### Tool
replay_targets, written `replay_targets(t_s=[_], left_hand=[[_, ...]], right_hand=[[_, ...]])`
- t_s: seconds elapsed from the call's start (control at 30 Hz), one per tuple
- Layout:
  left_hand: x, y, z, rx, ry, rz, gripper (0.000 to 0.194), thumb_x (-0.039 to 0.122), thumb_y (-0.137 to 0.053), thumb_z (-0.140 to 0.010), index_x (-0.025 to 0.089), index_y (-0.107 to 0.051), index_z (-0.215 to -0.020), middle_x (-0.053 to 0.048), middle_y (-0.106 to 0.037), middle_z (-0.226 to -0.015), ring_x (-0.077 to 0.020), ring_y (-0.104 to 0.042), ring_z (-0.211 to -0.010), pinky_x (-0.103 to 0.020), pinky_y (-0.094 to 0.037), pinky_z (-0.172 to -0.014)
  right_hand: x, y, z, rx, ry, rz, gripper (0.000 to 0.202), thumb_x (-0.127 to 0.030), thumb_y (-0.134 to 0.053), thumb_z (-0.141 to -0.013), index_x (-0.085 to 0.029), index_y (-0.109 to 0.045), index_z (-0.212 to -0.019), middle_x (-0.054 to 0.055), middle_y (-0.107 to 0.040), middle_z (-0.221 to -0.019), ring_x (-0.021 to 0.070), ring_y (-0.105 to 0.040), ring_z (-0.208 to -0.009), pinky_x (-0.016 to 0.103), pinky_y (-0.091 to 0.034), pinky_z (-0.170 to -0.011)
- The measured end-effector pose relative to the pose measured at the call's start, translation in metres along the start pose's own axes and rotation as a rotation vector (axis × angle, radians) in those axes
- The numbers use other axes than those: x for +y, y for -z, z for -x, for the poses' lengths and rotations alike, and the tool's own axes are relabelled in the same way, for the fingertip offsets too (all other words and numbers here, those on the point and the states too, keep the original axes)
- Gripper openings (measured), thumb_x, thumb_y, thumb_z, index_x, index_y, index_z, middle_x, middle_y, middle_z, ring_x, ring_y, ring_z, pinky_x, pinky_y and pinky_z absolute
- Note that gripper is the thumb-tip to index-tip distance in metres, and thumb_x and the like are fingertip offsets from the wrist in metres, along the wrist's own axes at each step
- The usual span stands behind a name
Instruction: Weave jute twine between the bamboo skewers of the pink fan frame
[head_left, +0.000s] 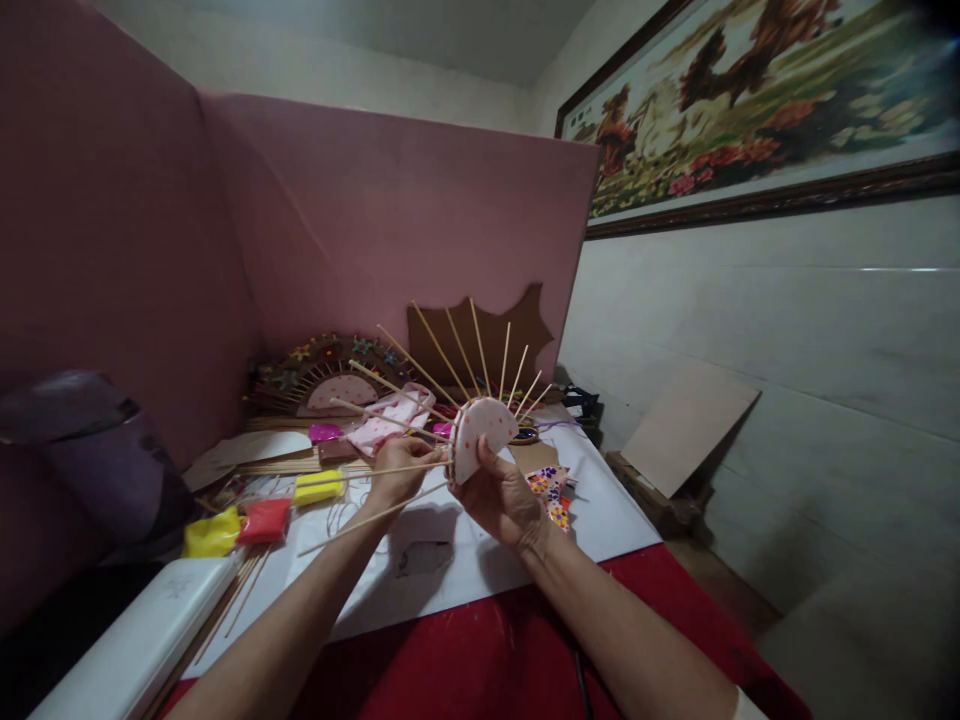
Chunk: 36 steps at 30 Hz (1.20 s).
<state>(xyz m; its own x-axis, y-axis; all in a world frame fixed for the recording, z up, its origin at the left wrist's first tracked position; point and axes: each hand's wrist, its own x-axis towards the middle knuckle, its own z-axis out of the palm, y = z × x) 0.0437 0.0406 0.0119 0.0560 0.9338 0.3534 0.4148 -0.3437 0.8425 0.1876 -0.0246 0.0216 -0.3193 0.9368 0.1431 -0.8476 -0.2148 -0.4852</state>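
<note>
My right hand [501, 498] grips a half-round piece covered in pale pink fabric with orange dots [486, 432], thumb on its front face. Several thin wooden sticks [439, 345] fan out from its curved edge. At the left side of that edge is my left hand [397, 470], its fingers drawn together near the stick ends. Whatever they pinch is too small or hidden to make out. One stick [375, 470] crosses in front of the left hand.
A finished-looking fan piece with small coloured flowers [341, 385] leans at the back left. Yellow [212, 535] and red packets [264, 521] lie left, by a white box [142, 640]. Brown jagged cardboard [480, 345] stands behind; patterned fabric scraps [553, 492] lie right.
</note>
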Motion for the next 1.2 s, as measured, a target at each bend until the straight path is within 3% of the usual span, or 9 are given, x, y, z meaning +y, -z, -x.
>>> replay_targets(t_s=[0.1,0.27,0.43,0.6,0.73,0.87,1.0,1.2], left_hand=[[-0.001,0.001,0.008,-0.03,-0.058,-0.038,0.013,0.029,-0.064,-0.062,0.017,-0.07,-0.062,-0.004,-0.067,-0.061,-0.0174,-0.058,-0.06,-0.026,-0.042,-0.055],[0.022,0.012,0.024,0.106,-0.327,0.124,0.021,0.017,-0.059,-0.068,0.02,-0.072,-0.084,-0.007,-0.068,-0.09,-0.0213,-0.058,-0.092,-0.035,-0.043,-0.083],[0.039,0.011,0.034,-0.073,-0.342,0.396,0.011,0.018,-0.065,-0.068,0.018,-0.071,-0.078,-0.008,-0.067,-0.085,-0.0213,-0.059,-0.087,-0.034,-0.046,-0.079],[0.037,0.007,0.036,-0.01,-0.429,0.402,0.007,0.02,-0.071,-0.065,0.018,-0.07,-0.072,-0.007,-0.066,-0.077,-0.0206,-0.059,-0.081,-0.034,-0.046,-0.078],[0.04,0.009,0.039,0.033,-0.528,0.276,0.003,0.02,-0.068,-0.068,0.019,-0.069,-0.072,-0.006,-0.065,-0.077,-0.0205,-0.058,-0.081,-0.036,-0.044,-0.08],[0.042,0.01,0.042,0.052,-0.488,0.219,0.004,0.023,-0.067,-0.068,0.02,-0.068,-0.071,-0.006,-0.065,-0.08,-0.0208,-0.058,-0.084,-0.036,-0.043,-0.084],[0.04,0.009,0.041,0.028,-0.434,0.322,0.006,0.025,-0.067,-0.068,0.019,-0.066,-0.068,-0.005,-0.064,-0.076,-0.0198,-0.058,-0.08,-0.033,-0.043,-0.081],[0.044,0.015,0.039,-0.148,-0.244,0.305,0.014,0.029,-0.059,-0.076,0.016,-0.06,-0.071,-0.002,-0.058,-0.07,-0.0138,-0.052,-0.066,-0.025,-0.041,-0.061]], right_hand=[[-0.002,0.0,-0.001,0.051,0.013,-0.033,0.025,-0.026,-0.07,-0.074,-0.015,-0.061,-0.095,0.002,-0.072,-0.078,0.0125,-0.065,-0.065,0.023,-0.053,-0.055],[-0.005,0.001,-0.003,0.104,0.012,-0.064,0.021,-0.027,-0.068,-0.075,-0.015,-0.062,-0.091,0.002,-0.072,-0.075,0.0127,-0.065,-0.062,0.022,-0.053,-0.052],[-0.003,0.004,-0.004,0.137,0.015,-0.09,0.021,-0.028,-0.07,-0.074,-0.014,-0.062,-0.088,0.002,-0.072,-0.074,0.0116,-0.065,-0.061,0.022,-0.055,-0.055],[-0.001,0.001,-0.002,0.132,-0.015,-0.081,0.025,-0.029,-0.071,-0.072,-0.013,-0.062,-0.088,0.002,-0.071,-0.074,0.0113,-0.065,-0.061,0.022,-0.056,-0.057],[0.0,0.0,-0.002,0.114,-0.053,-0.086,0.027,-0.033,-0.07,-0.073,-0.013,-0.061,-0.09,0.003,-0.072,-0.076,0.0115,-0.065,-0.063,0.022,-0.056,-0.056],[-0.001,0.001,-0.002,0.142,-0.091,-0.071,0.028,-0.035,-0.07,-0.073,-0.013,-0.062,-0.088,0.003,-0.071,-0.073,0.0113,-0.064,-0.06,0.021,-0.054,-0.055],[0.0,0.001,-0.001,0.115,-0.104,-0.008,0.029,-0.037,-0.07,-0.072,-0.014,-0.063,-0.089,0.002,-0.07,-0.072,0.011,-0.062,-0.059,0.021,-0.052,-0.054],[0.001,0.005,-0.001,0.081,-0.125,0.068,0.029,-0.039,-0.071,-0.07,-0.015,-0.063,-0.085,0.0,-0.067,-0.064,0.0105,-0.057,-0.051,0.021,-0.045,-0.047]])
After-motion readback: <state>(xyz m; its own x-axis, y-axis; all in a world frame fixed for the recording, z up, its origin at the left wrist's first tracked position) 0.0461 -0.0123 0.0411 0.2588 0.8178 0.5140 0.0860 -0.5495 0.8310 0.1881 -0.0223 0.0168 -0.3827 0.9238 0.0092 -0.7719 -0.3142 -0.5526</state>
